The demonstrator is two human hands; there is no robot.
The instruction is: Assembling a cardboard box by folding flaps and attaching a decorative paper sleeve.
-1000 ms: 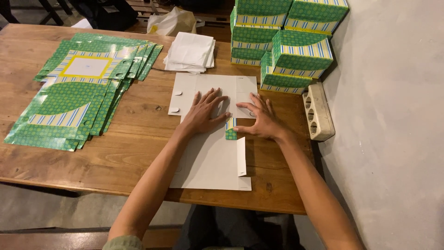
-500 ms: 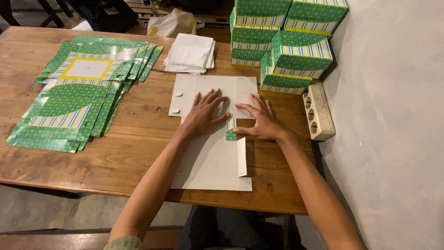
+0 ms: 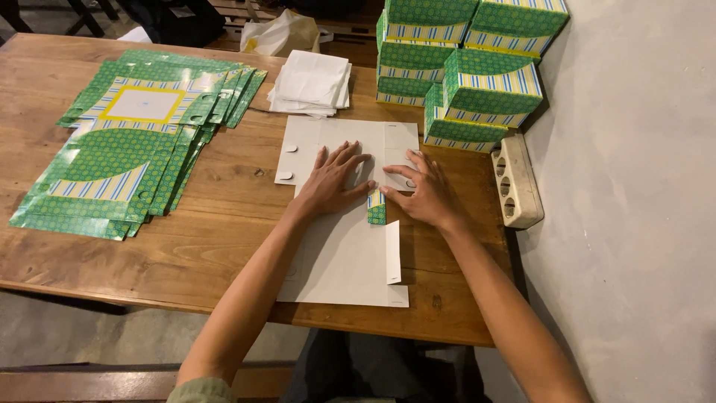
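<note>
A: What's the surface like?

B: Wooden planks [image 3: 224, 224], set against a pale wall [image 3: 641, 186]. A flat white box blank [image 3: 339, 254] lies printed side down near the front edge, in front of the person.

A: And the hands?

B: Both rest on the blank. The left hand [image 3: 332, 183] lies flat with fingers spread, pressing the card, gripping nothing. The right hand [image 3: 421, 194] is also open, palm down, fingers spread over the blank's right part. Between the two, a small green flap [image 3: 377, 209] is folded over so its printed side shows; the right thumb is just beside it.

A: What else is around?

B: A fanned pile of flat green blanks [image 3: 127, 157] lies well to the left. White sheets [image 3: 312, 82] are stacked behind the blank. Finished green boxes [image 3: 462, 67] are stacked at the back right, and a cream power strip [image 3: 514, 179] lies along the wall
</note>
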